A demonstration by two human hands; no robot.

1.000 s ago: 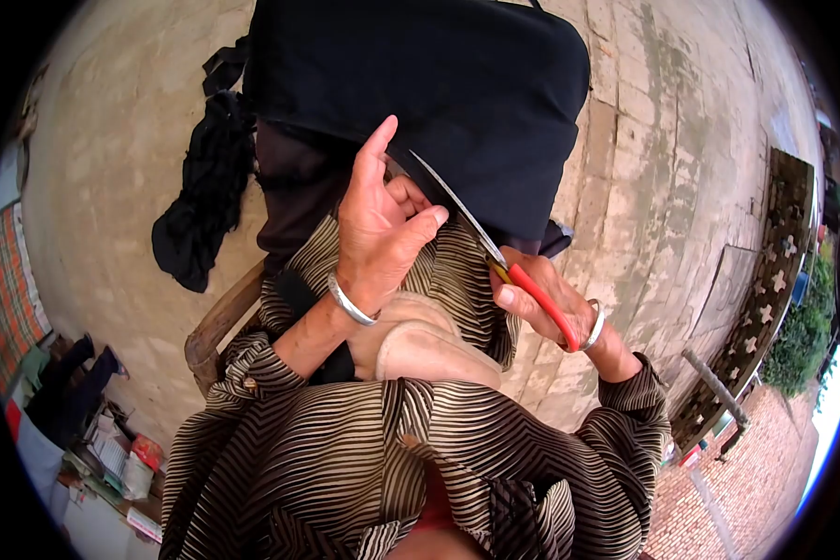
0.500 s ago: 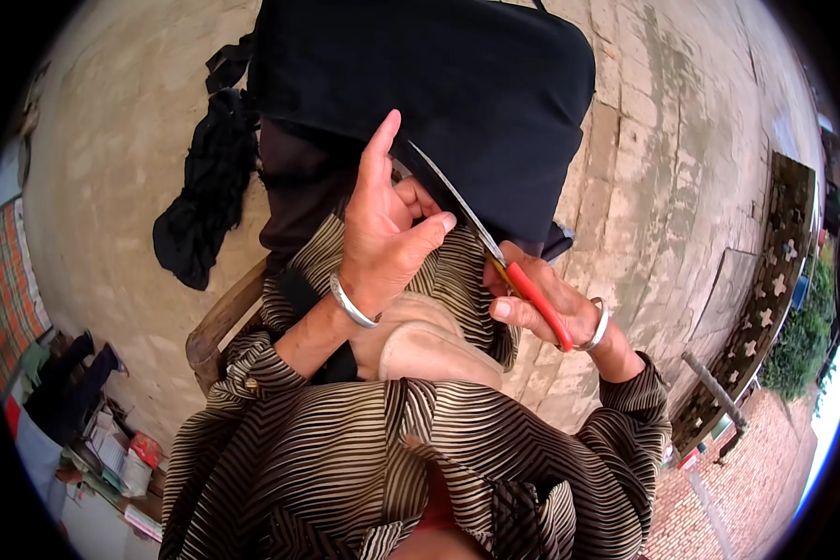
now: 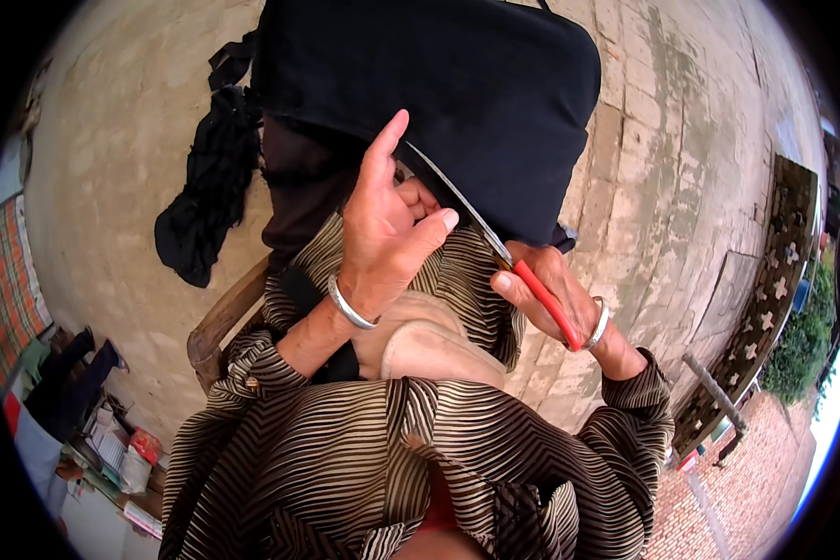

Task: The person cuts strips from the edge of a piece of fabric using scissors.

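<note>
A pair of scissors with a red handle [image 3: 547, 306] is gripped in my right hand [image 3: 541, 285], its long metal blade slanting up and left along the lower edge of a large black cloth [image 3: 429, 93]. My left hand [image 3: 383, 219] is beside the blade's tip. Its index finger points up over the cloth and its thumb is held apart, while the other fingers curl inward. I see nothing held in it. A silver bangle circles each wrist. The cloth's underside is mostly hidden, and the lower scissor handle is covered by my right hand.
Black cloth scraps [image 3: 205, 187] hang to the left over the paved floor [image 3: 112, 168]. A wooden chair part [image 3: 224, 317] is by my left forearm. To the right stands a low wall with cross-shaped openings [image 3: 765, 322]; clutter and bags [image 3: 135, 457] lie at lower left.
My right hand and the scissors have shifted slightly to the right. The left hand keeps nearly the same pose, and the black cloth has barely moved.
</note>
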